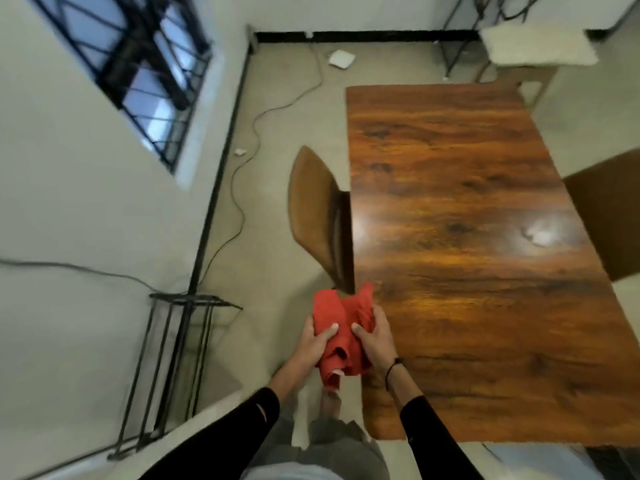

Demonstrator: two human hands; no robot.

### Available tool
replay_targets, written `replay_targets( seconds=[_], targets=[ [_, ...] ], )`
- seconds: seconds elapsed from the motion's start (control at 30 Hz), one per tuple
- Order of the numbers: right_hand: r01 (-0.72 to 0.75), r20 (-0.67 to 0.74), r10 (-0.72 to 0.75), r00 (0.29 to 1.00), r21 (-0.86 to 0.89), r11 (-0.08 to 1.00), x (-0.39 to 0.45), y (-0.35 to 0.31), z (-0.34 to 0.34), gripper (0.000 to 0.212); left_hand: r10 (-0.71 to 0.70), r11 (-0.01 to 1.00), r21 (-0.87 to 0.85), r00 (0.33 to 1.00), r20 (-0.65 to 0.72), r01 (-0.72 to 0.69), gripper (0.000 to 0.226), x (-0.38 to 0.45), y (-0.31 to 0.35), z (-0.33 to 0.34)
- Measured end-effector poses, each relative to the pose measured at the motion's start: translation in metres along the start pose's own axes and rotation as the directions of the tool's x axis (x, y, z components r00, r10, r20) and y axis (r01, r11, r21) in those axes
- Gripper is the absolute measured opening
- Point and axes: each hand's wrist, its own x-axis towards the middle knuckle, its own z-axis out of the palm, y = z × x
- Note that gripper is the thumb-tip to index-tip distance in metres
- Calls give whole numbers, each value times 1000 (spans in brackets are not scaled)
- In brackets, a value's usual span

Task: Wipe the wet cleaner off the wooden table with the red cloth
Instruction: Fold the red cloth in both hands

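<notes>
Both of my hands hold a bunched red cloth (341, 336) in the air just off the near left edge of the wooden table (464, 258). My left hand (317, 341) grips its left side and my right hand (375, 337) grips its right side. The cloth's upper tip overlaps the table's left edge in the view. A whitish wet patch (538, 233) glistens on the tabletop toward the right side, well away from the cloth. A second pale sheen (367, 223) near the left edge may be a light reflection.
A brown chair (313, 213) is tucked at the table's left side, another chair (609, 216) at its right. A cushioned seat (536, 46) stands beyond the far end. A black metal rack (169, 368) leans by the left wall. Cables (242, 188) trail across the floor.
</notes>
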Motion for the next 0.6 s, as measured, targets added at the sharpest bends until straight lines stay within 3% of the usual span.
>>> replay_targets(
  seconds=[0.07, 0.2, 0.37, 0.6],
  targets=[
    [87, 104, -70, 992, -168, 982, 1, -9, 27, 54, 3, 999, -33, 994, -109, -7, 56, -5, -9, -23],
    [155, 307, -45, 950, -343, 926, -1, -21, 98, 50, -64, 989, -147, 951, -302, 20, 48, -17, -30, -82],
    [244, 461, 13, 887, -493, 835, 0, -28, 206, 29, -165, 942, -336, 841, -515, -21, 50, -44, -67, -166],
    [480, 666, 104, 739, -628, 612, -20, -11, 372, 14, -373, 804, -591, 721, -584, -63, 54, -61, -148, -278]
  ],
)
